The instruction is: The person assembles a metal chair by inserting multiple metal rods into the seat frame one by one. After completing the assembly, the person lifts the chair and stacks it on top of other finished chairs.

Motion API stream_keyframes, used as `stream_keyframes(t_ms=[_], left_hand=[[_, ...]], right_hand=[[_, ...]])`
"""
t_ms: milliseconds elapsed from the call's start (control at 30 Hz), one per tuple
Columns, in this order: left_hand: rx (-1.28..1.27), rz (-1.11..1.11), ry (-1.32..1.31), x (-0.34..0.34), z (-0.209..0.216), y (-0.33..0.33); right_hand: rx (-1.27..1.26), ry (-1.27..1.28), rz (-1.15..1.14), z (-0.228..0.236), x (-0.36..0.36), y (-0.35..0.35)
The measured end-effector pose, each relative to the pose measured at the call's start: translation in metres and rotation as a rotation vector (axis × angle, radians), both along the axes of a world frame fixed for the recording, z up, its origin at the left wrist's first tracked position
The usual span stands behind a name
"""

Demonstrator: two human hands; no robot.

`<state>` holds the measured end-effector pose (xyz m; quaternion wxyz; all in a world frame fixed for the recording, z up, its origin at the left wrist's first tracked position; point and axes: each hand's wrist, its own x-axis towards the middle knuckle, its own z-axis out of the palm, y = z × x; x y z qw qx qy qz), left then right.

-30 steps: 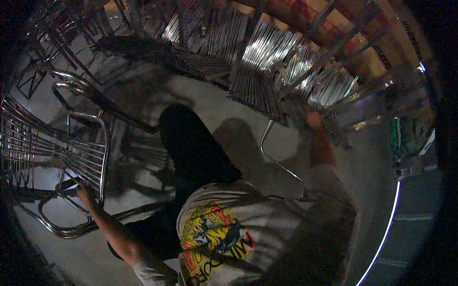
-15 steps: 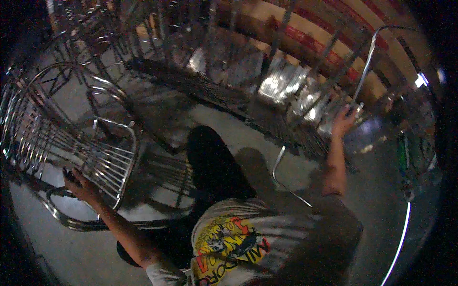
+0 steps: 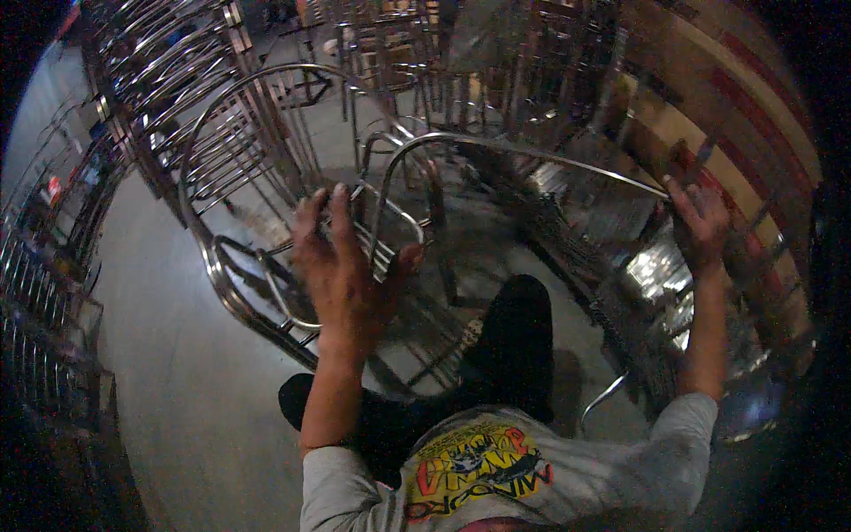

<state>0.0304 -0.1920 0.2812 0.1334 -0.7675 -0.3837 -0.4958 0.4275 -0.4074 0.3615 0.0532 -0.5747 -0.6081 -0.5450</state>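
Right hand grips a bent silver metal rod near its end; left hand spread, contact unclear, by a silver tubular chair; grey floor open leftward.

A shiny metal tube, left end bent, slants near a looped chair frame.

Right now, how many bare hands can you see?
2: the left hand, open in front of a metal chair frame, and the right hand, holding the end of a bent metal rod. Any others may be hidden.
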Motion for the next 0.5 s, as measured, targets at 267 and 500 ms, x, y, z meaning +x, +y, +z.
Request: stream_keyframes(t_ms=[267, 500], left_hand=[[-0.381, -0.315, -0.426, 0.018, -0.078, 0.067], [-0.761, -0.295, -1.04, 0.039, -0.122, 0.12]], right_hand=[[0.317, 0.153, 0.142, -0.014, 0.009, 0.054], [-0.829, 1.533, 0.544, -0.224, -0.186, 0.136]])
